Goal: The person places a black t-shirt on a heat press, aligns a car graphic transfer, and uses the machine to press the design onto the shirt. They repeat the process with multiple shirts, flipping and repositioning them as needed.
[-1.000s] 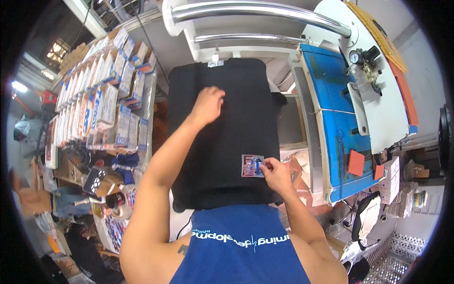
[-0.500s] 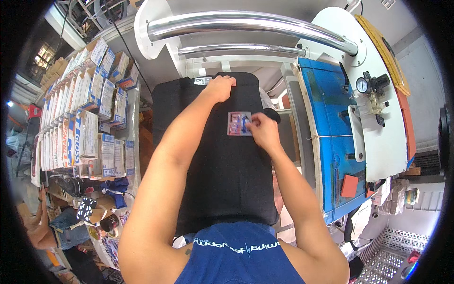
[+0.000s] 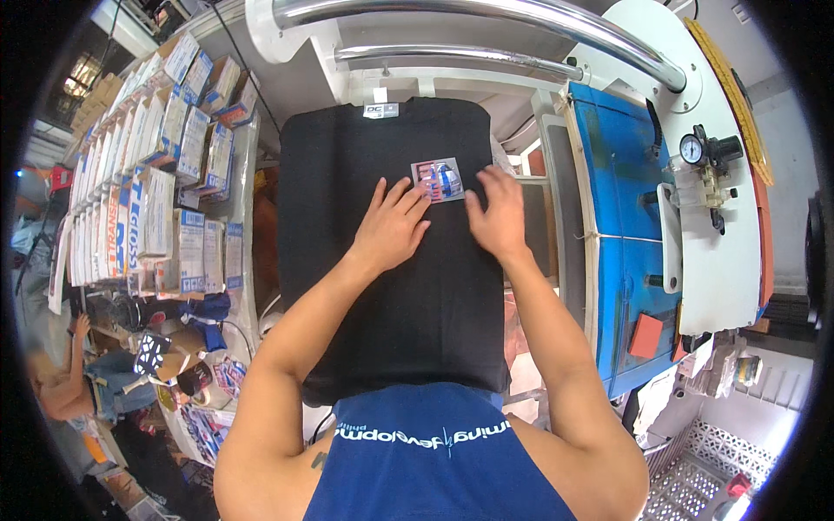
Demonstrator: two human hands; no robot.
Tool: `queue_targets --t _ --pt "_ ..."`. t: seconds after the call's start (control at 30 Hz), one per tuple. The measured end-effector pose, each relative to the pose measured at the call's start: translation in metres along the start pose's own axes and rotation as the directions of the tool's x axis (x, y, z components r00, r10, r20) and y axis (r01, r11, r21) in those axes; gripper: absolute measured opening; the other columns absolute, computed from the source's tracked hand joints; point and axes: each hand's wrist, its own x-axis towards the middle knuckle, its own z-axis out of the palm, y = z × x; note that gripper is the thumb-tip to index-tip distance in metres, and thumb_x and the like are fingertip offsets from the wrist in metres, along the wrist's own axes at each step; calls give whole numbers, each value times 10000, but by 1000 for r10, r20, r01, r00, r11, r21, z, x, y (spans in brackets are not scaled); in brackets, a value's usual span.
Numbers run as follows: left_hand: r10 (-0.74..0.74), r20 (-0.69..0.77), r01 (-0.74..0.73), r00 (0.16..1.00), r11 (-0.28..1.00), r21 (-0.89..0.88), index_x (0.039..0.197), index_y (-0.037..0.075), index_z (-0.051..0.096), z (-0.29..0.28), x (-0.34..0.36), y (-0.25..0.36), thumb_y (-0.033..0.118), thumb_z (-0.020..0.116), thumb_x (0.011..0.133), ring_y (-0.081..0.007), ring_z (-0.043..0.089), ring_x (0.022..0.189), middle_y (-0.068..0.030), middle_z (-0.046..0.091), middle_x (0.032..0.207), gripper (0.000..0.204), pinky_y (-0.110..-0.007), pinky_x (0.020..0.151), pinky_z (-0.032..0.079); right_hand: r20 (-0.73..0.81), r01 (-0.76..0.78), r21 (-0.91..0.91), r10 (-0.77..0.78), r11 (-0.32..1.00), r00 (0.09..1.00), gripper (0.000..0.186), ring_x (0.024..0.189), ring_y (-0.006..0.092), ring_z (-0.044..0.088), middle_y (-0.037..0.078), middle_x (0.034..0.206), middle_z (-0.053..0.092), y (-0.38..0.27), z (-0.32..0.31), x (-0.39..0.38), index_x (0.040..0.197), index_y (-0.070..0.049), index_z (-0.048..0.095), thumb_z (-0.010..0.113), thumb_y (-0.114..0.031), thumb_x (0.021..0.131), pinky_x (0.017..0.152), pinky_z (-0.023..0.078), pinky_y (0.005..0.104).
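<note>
A black T-shirt (image 3: 382, 313) lies spread flat in front of me, its neck end at the far side with a small pale label (image 3: 380, 110). On its upper right chest lies a small clear transfer sheet (image 3: 446, 180) with a red and blue print. My left hand (image 3: 391, 224) is open, palm down on the shirt, its fingertips at the sheet's lower left edge. Just right of the sheet, my right hand (image 3: 501, 214) is open over the shirt's edge, thumb and fingers apart, holding nothing.
A chrome bar (image 3: 486, 17) spans the far side of the white machine. At the right stand a blue panel (image 3: 625, 234), a pressure gauge (image 3: 691, 148) and a red block (image 3: 645, 336). Stacked cartons (image 3: 156, 208) line the left; a person's arm (image 3: 74, 365) shows low left.
My left hand has come from the shirt's collar down to the transfer sheet's lower left edge. My right hand has let go of the sheet and opened beside it.
</note>
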Motion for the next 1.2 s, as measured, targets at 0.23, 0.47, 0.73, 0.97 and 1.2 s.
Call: queue_targets --t 0.23,0.47,0.73,0.97,1.2 --pt "-29 -76 29 997 1000 -10 1398 67 635 12 -10 -7 176 625 1005 -372 408 1504 -104 541 1541 408 -626 1245 274 122 199 -152 -182 968 976 560 1467 399 433 190 1486 565 -38 3 -31 1403 14 608 696 -332 972 1242 304 554" --pt "-77 -158 77 985 997 -4 1407 57 629 21 -18 5 148 598 1011 -355 425 1498 -107 536 1556 408 -583 1257 277 91 176 -133 -165 975 982 554 1475 388 434 183 1511 552 -34 7 -34 1410 0 600 677 -344 983 1255 288 551" --pt "-67 -151 69 986 998 9 1413 57 621 17 -17 4 159 585 1018 -355 446 1483 -109 552 1546 409 -568 1258 285 72 186 -148 -177 971 982 537 1464 387 449 184 1500 564 -34 8 -36 1391 -3 614 690 -331 972 1246 302 553" --pt "-82 -164 81 983 997 -16 1394 42 623 17 -17 5 151 602 998 -361 447 1481 -110 549 1545 411 -569 1253 297 46 206 -136 -202 969 978 504 1449 382 467 162 1480 588 -33 9 -36 1356 -22 650 709 -323 957 1234 315 556" --pt "-97 -169 93 981 995 -34 1397 45 622 17 -17 6 148 609 990 -368 446 1481 -113 545 1551 420 -563 1252 304 64 197 -147 -190 969 980 491 1447 378 469 151 1486 587 -35 6 -35 1349 -29 662 708 -323 957 1235 315 550"
